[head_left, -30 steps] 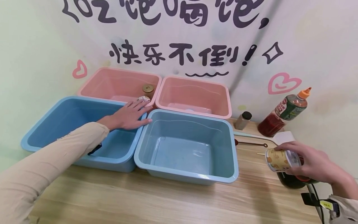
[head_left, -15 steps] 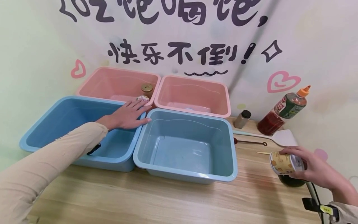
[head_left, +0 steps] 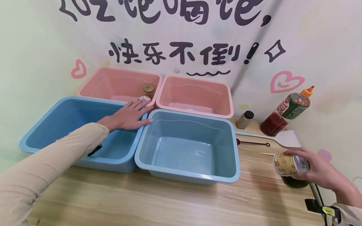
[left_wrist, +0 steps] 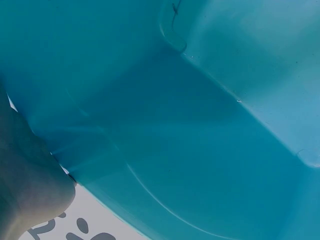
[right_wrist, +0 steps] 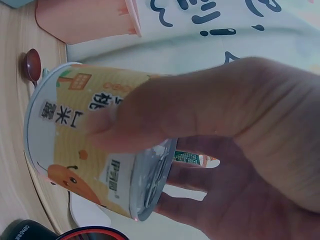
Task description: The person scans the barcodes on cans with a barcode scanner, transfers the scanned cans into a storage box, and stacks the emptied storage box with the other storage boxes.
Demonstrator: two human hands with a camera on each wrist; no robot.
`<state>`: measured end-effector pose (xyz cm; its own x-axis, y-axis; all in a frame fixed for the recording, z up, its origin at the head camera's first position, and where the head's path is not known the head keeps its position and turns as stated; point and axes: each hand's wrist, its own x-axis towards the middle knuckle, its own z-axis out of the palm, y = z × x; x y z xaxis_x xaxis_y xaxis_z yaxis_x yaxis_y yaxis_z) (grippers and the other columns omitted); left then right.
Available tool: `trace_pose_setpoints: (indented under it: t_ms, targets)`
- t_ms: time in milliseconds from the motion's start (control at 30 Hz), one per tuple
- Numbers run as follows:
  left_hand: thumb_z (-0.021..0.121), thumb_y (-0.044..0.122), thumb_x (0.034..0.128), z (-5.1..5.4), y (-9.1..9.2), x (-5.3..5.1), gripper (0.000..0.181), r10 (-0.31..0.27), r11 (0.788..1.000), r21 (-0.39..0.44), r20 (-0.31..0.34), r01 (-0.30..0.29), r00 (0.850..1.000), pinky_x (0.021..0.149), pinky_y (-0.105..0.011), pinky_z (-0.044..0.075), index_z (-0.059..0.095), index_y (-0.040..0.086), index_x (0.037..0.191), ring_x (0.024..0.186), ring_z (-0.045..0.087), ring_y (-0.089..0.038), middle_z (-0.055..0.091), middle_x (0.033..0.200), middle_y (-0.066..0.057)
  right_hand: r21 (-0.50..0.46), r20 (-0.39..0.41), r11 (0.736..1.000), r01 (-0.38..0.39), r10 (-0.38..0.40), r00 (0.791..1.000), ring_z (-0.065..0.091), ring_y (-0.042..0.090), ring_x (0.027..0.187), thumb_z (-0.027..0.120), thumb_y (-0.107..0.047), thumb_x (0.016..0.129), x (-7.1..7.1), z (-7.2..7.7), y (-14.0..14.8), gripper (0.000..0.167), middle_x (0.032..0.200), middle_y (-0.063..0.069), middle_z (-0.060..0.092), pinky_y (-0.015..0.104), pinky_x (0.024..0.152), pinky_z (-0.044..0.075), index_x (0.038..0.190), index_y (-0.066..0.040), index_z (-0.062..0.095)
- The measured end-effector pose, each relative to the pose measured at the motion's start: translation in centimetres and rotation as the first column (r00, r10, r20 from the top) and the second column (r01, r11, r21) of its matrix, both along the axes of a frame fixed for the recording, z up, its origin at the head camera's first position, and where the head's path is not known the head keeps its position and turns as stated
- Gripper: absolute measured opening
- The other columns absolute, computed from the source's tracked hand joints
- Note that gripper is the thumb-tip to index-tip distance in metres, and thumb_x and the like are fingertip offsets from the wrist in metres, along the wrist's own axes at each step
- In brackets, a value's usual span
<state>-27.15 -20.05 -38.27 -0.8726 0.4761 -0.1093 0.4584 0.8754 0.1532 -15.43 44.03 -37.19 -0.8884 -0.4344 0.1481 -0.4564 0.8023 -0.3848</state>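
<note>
My right hand (head_left: 322, 168) grips a yellow-labelled can (head_left: 285, 164), tipped on its side above the table's right part. In the right wrist view the thumb presses on the label, and the can's silver end (right_wrist: 154, 180) faces the palm. My left hand (head_left: 128, 116) lies flat with fingers spread, across the rims where the left blue bin (head_left: 42, 122) and the right blue bin (head_left: 188, 179) meet. Its fingertips reach the edge of the left pink bin (head_left: 113, 75), which holds a gold-lidded can (head_left: 148, 88) and a patterned round-topped item (head_left: 144, 98).
Another pink bin (head_left: 195, 91) stands behind the right blue bin. On the right are a black-capped jar (head_left: 245, 120), a red sauce bottle (head_left: 285, 111), a white spatula (head_left: 287, 138) and a thin brown-handled spoon (head_left: 254, 143). A dark object (head_left: 295, 182) sits beneath the held can.
The can and my right hand have moved slightly to the right, then held nearly still over the last half second. My left hand stays where it was on the rims.
</note>
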Motion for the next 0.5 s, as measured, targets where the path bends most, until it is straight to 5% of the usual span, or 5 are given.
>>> trace_pose_setpoints:
  t_ms: [267, 500]
  targets:
    - [0.046, 0.054, 0.0998, 0.08, 0.14, 0.11, 0.074, 0.003, 1.000, 0.007, 0.006, -0.003, 1.000, 0.124, -0.062, 0.008, 0.026, 0.014, 0.159, 0.155, 0.010, -0.042, 0.019, 0.167, -0.017, -0.024, 0.108, 0.997, 0.073, -0.070, 0.992, 0.044, -0.006, 0.086, 0.088, 0.003, 0.056, 0.18, 0.18, 0.02, 0.076, 0.120, -0.038, 0.036, 0.020, 0.060, 0.042, 0.126, -0.015, 0.064]
    - [0.047, 0.053, 0.0994, 0.03, 0.03, -0.01, 0.074, 0.001, 1.000, 0.003, 0.000, -0.001, 1.000, 0.123, -0.063, 0.009, 0.027, 0.013, 0.159, 0.154, 0.011, -0.043, 0.020, 0.166, -0.018, 0.007, 0.161, 0.991, 0.134, -0.133, 0.978, 0.048, -0.002, 0.079, 0.088, -0.001, 0.063, 0.39, 0.53, -0.53, 0.069, 0.112, 0.019, 0.061, 0.021, 0.058, 0.043, 0.126, -0.011, 0.063]
